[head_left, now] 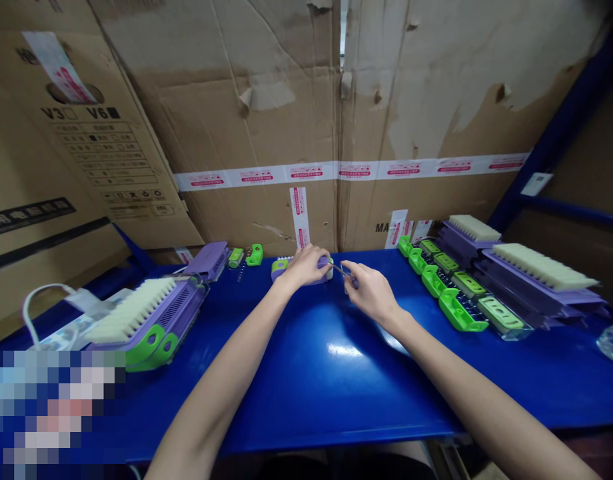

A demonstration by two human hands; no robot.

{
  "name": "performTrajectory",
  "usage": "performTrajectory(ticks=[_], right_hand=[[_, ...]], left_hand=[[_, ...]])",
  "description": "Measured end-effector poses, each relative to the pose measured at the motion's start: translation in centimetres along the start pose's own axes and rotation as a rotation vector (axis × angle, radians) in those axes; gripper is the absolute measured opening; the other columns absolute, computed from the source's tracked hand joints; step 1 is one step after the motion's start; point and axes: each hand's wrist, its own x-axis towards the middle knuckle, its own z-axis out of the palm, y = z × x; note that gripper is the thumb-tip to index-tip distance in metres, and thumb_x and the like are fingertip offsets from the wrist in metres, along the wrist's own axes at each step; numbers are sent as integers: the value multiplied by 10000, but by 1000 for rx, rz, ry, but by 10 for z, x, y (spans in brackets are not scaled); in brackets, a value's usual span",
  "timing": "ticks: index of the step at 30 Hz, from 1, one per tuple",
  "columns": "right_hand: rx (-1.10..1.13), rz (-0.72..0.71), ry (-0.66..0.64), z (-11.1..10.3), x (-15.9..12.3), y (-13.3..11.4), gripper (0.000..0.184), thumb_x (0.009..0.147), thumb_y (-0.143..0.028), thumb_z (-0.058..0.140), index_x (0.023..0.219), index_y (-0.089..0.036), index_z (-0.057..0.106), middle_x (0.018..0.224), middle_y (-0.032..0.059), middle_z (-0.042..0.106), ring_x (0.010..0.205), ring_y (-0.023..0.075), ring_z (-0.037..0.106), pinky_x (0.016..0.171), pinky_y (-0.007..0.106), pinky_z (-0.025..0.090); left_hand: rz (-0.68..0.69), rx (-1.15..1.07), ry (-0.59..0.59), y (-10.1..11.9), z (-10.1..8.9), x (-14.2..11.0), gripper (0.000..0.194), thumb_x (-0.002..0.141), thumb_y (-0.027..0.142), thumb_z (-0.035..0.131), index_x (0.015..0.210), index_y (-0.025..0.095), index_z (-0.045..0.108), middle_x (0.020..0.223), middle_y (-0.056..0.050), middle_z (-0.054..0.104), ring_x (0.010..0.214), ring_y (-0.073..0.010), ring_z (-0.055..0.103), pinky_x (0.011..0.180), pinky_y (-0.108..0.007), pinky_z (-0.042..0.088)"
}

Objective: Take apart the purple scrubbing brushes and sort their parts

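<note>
At the middle of the blue table, my left hand point(306, 265) is closed over a purple and green brush unit point(280, 268) with pale bristles on top. My fingers hide most of it. My right hand point(370, 291) grips a slim metal tool point(338, 268), which looks like a screwdriver. Its thin shaft points left and its tip meets the unit's right end, near my left fingertips. Just left of the unit lie a green end cap point(255, 255), a small green and pale block point(235, 258) and a spring point(241, 272).
A finished-looking purple brush unit point(156, 319) and a purple housing point(208, 260) lie left, beside a white cable point(31, 300). At right are green caps point(459, 312), green blocks point(499, 312) and purple housings with bristle pads point(544, 265). Cardboard point(266, 120) walls the back.
</note>
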Motion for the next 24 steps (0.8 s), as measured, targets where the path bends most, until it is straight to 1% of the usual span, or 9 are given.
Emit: performTrajectory(ticks=[5,9,12,20,24], right_hand=[[45,-11,6,3,-2,-4,383,886,-185,409,1248,-190,534,1045,76,640,890,188,621,777,274,457],[-6,-3,-47,8,-7,-13,370,903,-161,355,1207,-202,562,1027,78,623,894,196,619,762,280,459],[-48,16,-81,12,-10,-18,392,894,-144,358,1236,-200,541,1038,83,610,874,198,620,742,287,460],[-65,18,-111,18,-13,-21,409,890,-119,352,1258,-188,517,1038,83,605,864,183,623,737,266,454],[-61,12,-95,17,-13,-20,405,901,-153,349,1265,-199,520,1040,79,620,852,185,629,707,265,456]], left_hand=[[15,-8,4,1,-2,-1,263,839,367,544,1051,232,619,1052,-31,662,1052,-229,522,889,-374,397],[19,-6,-6,1,-2,-2,271,839,369,539,1055,230,628,1047,-34,664,1051,-230,518,897,-373,397],[23,1,-7,1,-1,-1,285,842,367,532,1065,221,634,1044,-39,667,1043,-232,518,898,-376,398],[28,58,-21,3,-2,-1,318,853,383,516,1095,222,646,1019,-60,664,1042,-240,510,896,-382,387],[28,84,-16,4,-3,-2,323,854,377,513,1109,226,641,1011,-60,662,1044,-246,510,894,-391,382]])
